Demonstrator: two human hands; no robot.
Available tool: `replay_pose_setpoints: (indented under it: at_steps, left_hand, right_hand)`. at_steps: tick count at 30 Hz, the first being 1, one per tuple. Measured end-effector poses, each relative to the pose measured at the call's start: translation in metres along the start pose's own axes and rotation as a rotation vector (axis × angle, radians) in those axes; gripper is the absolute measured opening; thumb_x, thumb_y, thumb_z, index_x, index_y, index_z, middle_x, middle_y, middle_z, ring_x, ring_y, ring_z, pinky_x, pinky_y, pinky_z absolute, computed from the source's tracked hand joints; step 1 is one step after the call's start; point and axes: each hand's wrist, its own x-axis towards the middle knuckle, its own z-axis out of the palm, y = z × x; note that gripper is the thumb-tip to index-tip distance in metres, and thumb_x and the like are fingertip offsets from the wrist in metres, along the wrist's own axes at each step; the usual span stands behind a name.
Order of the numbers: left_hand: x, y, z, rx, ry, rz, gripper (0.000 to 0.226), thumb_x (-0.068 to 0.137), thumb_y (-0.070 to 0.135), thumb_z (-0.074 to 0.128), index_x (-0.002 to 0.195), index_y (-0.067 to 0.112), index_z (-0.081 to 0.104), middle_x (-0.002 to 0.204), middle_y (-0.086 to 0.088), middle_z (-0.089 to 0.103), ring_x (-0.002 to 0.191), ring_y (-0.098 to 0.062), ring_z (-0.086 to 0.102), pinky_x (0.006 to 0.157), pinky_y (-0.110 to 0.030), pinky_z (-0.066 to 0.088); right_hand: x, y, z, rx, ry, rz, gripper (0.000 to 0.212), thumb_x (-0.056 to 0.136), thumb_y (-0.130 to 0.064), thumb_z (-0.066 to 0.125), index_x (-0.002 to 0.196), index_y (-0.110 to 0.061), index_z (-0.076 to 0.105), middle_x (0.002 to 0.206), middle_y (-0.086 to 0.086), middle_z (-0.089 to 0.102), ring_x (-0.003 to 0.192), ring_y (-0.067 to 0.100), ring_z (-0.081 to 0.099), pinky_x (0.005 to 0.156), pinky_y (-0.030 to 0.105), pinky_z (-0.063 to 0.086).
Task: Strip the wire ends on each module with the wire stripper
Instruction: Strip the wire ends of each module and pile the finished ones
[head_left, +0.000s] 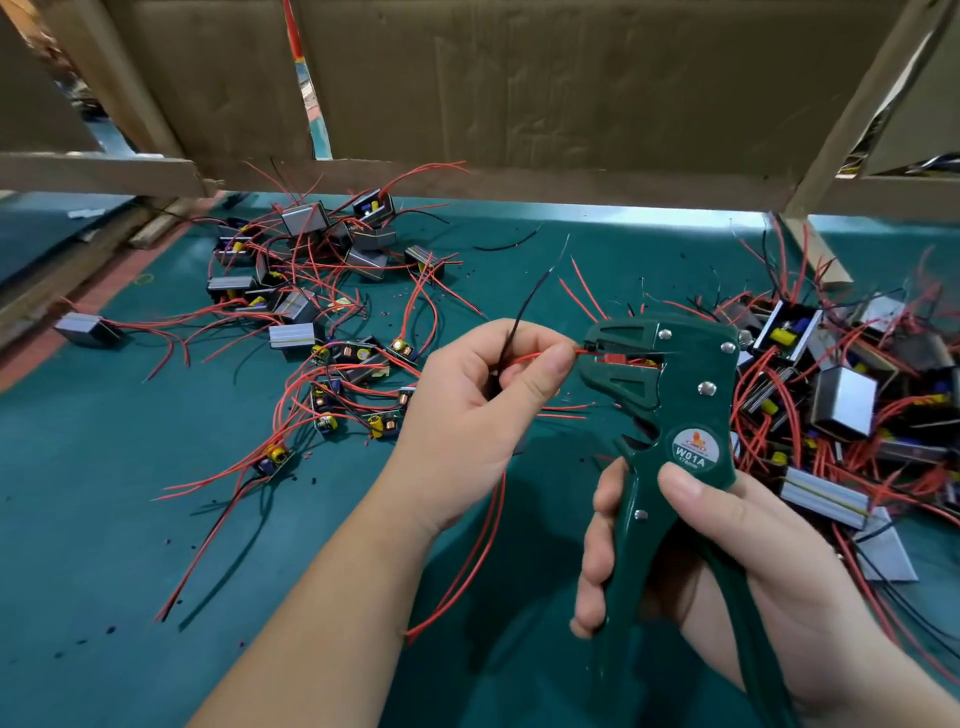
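While between left fingers (545, 366), red wire end (583, 352) inside wire stripper (675, 395).

Only one mark can be read: "W01A", in pale letters on the round label (690, 448) on the stripper (680, 364) body. A smaller line beneath it is too fine to make out.

Small electronics assembly workshop, by the look. Teal mat over surface (104, 493). Boxed modules (306, 221) heaped far left, second heap (841, 400) right, red wires (763, 361) trailing everywhere. Bare circuit boards (382, 423) with coils and capacitors loose in middle. Insulation bits (110, 630) dotted over mat. Green wire stripper (670, 395) up front. Rough wooden frame (98, 174), cardboard sheets (571, 93) walling off station.
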Motion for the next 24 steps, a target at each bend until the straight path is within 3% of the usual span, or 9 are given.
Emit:
replay_pose_setpoints:
  at_steps: [2, 12, 15, 18, 21, 23, 24]
  left_hand:
    - [-0.0003, 0.0, 0.0014, -0.001, 0.005, 0.019, 0.014, 0.083, 0.025, 0.063, 0.077, 0.034, 0.071, 0.066, -0.002, 0.047, 0.066, -0.013, 0.043, 0.061, -0.014, 0.038]
    - [-0.0033, 0.0002, 0.0085, -0.032, 0.02, 0.06, 0.016, 0.086, 0.02, 0.059, 0.076, 0.03, 0.068, 0.069, 0.002, 0.05, 0.069, -0.015, 0.041, 0.063, -0.014, 0.038]
    - [-0.0036, 0.0006, 0.007, 0.009, 0.014, 0.068, 0.011, 0.087, 0.021, 0.059, 0.079, 0.027, 0.064, 0.066, 0.01, 0.052, 0.06, -0.006, 0.043, 0.058, -0.01, 0.037]
    - [-0.0042, 0.0006, 0.0064, 0.031, 0.006, 0.064, 0.009, 0.092, 0.024, 0.052, 0.085, 0.026, 0.057, 0.07, 0.004, 0.053, 0.052, 0.0, 0.043, 0.053, -0.009, 0.036]
    - [-0.0035, -0.0018, 0.0073, 0.074, 0.029, 0.087, 0.018, 0.097, 0.026, 0.038, 0.088, 0.02, 0.051, 0.064, 0.014, 0.049, 0.061, -0.015, 0.054, 0.064, -0.016, 0.042]
    - [-0.0025, -0.0038, 0.0074, 0.1, 0.046, 0.097, 0.02, 0.098, 0.024, 0.035, 0.085, 0.018, 0.049, 0.061, 0.012, 0.046, 0.061, -0.028, 0.053, 0.064, -0.019, 0.044]
    - [-0.0018, -0.0049, 0.007, 0.09, 0.057, 0.088, 0.021, 0.099, 0.022, 0.036, 0.084, 0.017, 0.05, 0.063, 0.01, 0.047, 0.061, -0.027, 0.053, 0.063, -0.018, 0.045]
  right_hand:
    - [-0.0005, -0.0022, -0.0001, 0.043, -0.034, 0.017, 0.049, 0.067, -0.042, 0.083, 0.088, -0.001, 0.067, 0.073, 0.029, 0.06, 0.062, 0.043, 0.06, 0.062, 0.051, 0.051]
    - [-0.0008, -0.0063, 0.0013, 0.065, -0.037, 0.048, 0.048, 0.067, -0.043, 0.083, 0.086, -0.002, 0.066, 0.072, 0.027, 0.06, 0.06, 0.044, 0.06, 0.06, 0.051, 0.05]
    - [-0.0005, -0.0068, 0.0028, 0.053, -0.007, 0.058, 0.05, 0.063, -0.045, 0.085, 0.083, -0.002, 0.066, 0.069, 0.027, 0.059, 0.058, 0.043, 0.059, 0.058, 0.05, 0.051]
    - [-0.0005, -0.0057, 0.0049, 0.053, 0.053, 0.059, 0.055, 0.056, -0.048, 0.087, 0.079, -0.003, 0.066, 0.065, 0.027, 0.057, 0.053, 0.04, 0.059, 0.055, 0.049, 0.051]
    - [-0.0007, -0.003, 0.0072, 0.037, 0.136, 0.064, 0.061, 0.05, -0.054, 0.087, 0.074, -0.004, 0.063, 0.062, 0.026, 0.054, 0.049, 0.038, 0.056, 0.05, 0.047, 0.05]
    - [-0.0004, -0.0012, 0.0075, 0.018, 0.197, 0.046, 0.063, 0.048, -0.058, 0.086, 0.07, -0.005, 0.058, 0.058, 0.023, 0.05, 0.042, 0.034, 0.051, 0.046, 0.041, 0.047]
    - [0.0003, -0.0005, 0.0069, 0.003, 0.232, 0.035, 0.064, 0.048, -0.059, 0.085, 0.068, -0.006, 0.055, 0.056, 0.02, 0.047, 0.039, 0.031, 0.048, 0.044, 0.037, 0.044]
